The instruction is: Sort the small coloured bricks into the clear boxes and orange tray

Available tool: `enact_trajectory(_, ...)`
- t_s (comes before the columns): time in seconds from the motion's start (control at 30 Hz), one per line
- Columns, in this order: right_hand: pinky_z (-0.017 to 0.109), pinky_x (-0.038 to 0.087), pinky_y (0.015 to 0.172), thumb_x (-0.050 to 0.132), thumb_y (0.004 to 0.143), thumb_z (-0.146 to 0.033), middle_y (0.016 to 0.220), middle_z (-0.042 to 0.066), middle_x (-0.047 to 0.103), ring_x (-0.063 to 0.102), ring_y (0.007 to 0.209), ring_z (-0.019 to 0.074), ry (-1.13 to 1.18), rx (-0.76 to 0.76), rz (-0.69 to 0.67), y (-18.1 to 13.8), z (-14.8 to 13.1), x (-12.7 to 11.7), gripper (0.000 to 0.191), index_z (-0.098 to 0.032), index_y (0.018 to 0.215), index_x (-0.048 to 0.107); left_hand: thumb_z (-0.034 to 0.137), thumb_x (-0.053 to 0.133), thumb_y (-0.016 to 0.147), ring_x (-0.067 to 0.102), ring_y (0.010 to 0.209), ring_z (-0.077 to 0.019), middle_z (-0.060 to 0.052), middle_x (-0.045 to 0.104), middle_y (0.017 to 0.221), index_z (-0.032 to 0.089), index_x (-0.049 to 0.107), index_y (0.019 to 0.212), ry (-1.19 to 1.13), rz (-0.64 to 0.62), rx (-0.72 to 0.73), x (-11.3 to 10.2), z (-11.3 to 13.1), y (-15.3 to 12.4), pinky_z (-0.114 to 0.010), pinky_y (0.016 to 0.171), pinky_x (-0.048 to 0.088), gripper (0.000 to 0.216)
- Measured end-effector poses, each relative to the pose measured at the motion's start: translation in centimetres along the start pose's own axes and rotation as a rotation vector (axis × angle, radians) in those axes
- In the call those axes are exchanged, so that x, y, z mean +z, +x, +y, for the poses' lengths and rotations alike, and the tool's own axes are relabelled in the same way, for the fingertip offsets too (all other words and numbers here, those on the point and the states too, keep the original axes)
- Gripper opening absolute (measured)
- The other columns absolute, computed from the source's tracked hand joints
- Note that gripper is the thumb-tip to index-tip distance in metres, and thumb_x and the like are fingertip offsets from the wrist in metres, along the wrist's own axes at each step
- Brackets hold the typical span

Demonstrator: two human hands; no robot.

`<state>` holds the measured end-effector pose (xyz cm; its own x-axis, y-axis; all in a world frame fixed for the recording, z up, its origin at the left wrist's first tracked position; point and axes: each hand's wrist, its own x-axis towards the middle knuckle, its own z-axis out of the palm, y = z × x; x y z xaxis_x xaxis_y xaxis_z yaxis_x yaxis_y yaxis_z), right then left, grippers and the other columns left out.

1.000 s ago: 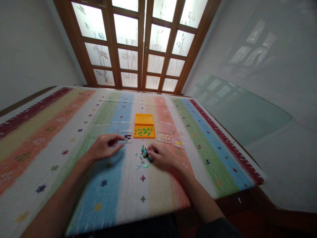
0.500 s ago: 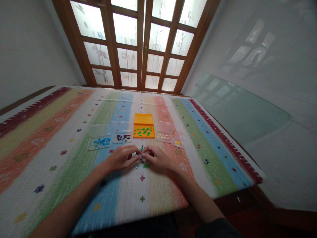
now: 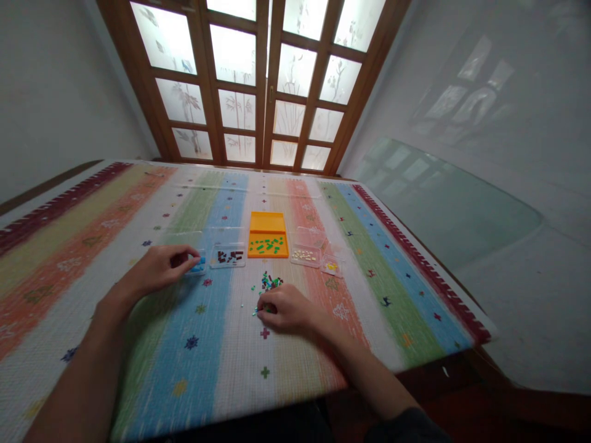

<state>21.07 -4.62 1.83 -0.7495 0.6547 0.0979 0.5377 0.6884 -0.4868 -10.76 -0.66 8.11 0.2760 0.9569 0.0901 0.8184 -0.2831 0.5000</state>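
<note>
My left hand [image 3: 164, 266] hangs over the clear tray of small blue pieces [image 3: 199, 266] and hides most of it. Its thumb and forefinger come together in a pinch; whatever is between the tips is too small to make out. On the tablecloth, my right hand [image 3: 287, 307] rests at the near side of a loose pile of mixed green, dark and pale pieces [image 3: 270, 281]. The fingers there are pinched close to the cloth, and any piece in them cannot be made out.
Beyond the pile, an orange box [image 3: 268, 223] lies open with green pieces inside. Left of it is a clear tray of dark brown pieces [image 3: 229, 256]. To its right stand a tray of cream pieces [image 3: 305, 254] and a smaller one with yellow pieces [image 3: 331, 266].
My left hand has gone left from the pile to the blue pieces' tray. The right hand has shifted slightly down and toward me, and more of the pile shows.
</note>
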Motion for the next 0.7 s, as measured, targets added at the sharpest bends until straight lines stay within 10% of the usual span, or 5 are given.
enact_trajectory(0.43,0.026,0.028,0.057,0.06,0.087,-0.02,0.076,0.003,0.072,0.056,0.06,0.0126,-0.155,0.034,-0.05,0.3,-0.7,0.5,0.01,-0.016,0.088,0.069,0.043,0.05,0.074,0.055,0.05,-0.0182,-0.003,0.062,0.053,0.018,0.078,0.084,0.081,-0.059,-0.099,-0.2,-4.9,0.1,-0.027,0.054,0.037,0.038)
enact_trajectory(0.7,0.022,0.031,0.056,0.061,0.086,-0.021,0.06,-0.005,0.054,0.045,0.055,0.0096,0.282,0.193,0.092,0.4,-0.2,-1.0,0.005,-0.017,0.087,0.064,0.042,0.06,0.087,0.044,0.043,-0.0092,0.004,0.051,0.05,0.017,0.074,0.081,-0.174,0.041,0.29,2.8,2.5,0.1,-0.02,0.045,0.033,0.029)
